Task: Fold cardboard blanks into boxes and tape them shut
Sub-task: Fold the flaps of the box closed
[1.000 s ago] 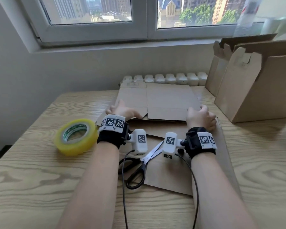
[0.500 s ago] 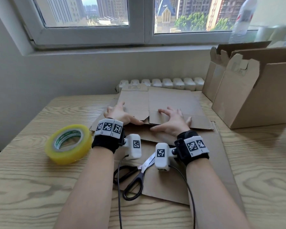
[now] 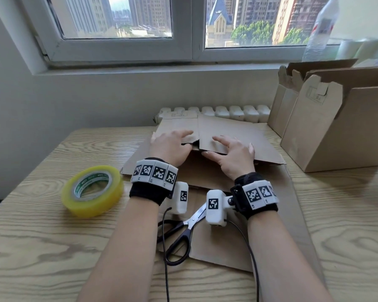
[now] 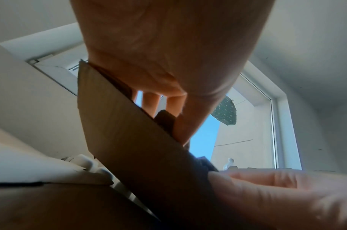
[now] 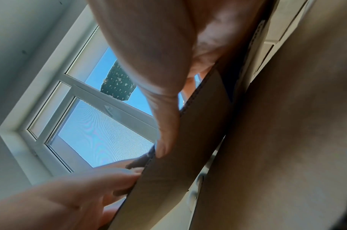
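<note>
The wooden table [image 3: 42,247] carries everything here, and on it, toward the window, lies the flat cardboard blank [image 3: 225,136], resting on another sheet of cardboard [image 3: 216,251] with its near edge lifted a little. Two folded boxes [image 3: 336,131] stand open-topped at the right, well apart from the hands. A roll of yellow tape [image 3: 92,191] sits to the left and black-handled scissors [image 3: 181,234] lie on the lower sheet, between the forearms. The risk, as I judge it, is that the blank buckles off its crease or slides toward the wall — both hands work only the near edge, and nothing holds the far side down. The cables trailing from the wrists could also snag the scissors as the box rises. The left hand [image 3: 170,147] has its fingers on top of the left flap and its thumb tucked under the edge, so it pinches that flap; the left wrist view shows the board caught between thumb and fingers. The right hand [image 3: 231,155] lies spread on the right panel, fingers fairly straight, thumb at the edge — pressing or just beginning to lift rather than clasping, as far as I can tell.
</note>
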A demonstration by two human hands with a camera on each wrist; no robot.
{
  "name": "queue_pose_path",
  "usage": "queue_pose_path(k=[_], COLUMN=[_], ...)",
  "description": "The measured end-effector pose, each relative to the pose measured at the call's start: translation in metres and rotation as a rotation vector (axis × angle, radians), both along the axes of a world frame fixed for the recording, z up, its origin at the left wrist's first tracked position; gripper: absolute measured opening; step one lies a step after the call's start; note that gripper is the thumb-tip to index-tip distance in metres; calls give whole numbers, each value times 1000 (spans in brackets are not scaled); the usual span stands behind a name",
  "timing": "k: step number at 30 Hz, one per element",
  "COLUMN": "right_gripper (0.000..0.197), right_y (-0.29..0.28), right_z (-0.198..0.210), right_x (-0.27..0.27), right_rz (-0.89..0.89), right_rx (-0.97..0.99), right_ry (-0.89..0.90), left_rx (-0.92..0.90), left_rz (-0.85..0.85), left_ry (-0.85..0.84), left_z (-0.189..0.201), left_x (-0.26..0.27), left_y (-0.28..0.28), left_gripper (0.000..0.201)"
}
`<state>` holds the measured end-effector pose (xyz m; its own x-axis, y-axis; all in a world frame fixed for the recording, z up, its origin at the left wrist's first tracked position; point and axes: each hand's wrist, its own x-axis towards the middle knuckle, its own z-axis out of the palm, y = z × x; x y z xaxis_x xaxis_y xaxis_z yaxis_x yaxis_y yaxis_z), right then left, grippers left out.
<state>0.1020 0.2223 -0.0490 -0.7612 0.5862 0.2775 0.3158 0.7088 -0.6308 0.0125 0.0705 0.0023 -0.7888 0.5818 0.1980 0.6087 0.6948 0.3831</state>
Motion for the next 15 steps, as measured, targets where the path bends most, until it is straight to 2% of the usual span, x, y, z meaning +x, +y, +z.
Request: queue_pose_path(k=[2, 4, 7, 11, 15], right_gripper=[64, 67, 64, 47, 37], right_y=[0, 0, -1, -2, -8], right_z=[1, 2, 6, 10, 14], right_x=[1, 2, 3, 4, 1], right_rz=[-3, 6, 32, 9, -17], right_rx=[1, 11, 7, 83, 137], right_ry=[-25, -59, -36, 19, 171], left_rx=[-102, -114, -35, 92, 232], left_rz=[2, 8, 31, 40, -7], left_ry=[-18, -64, -133, -176, -175], left_z=[-1, -3, -6, -9, -3], left_x=[1, 0, -4, -8, -5], left_y=[1, 0, -1, 0, 3], left_gripper=[43, 43, 43, 43, 44])
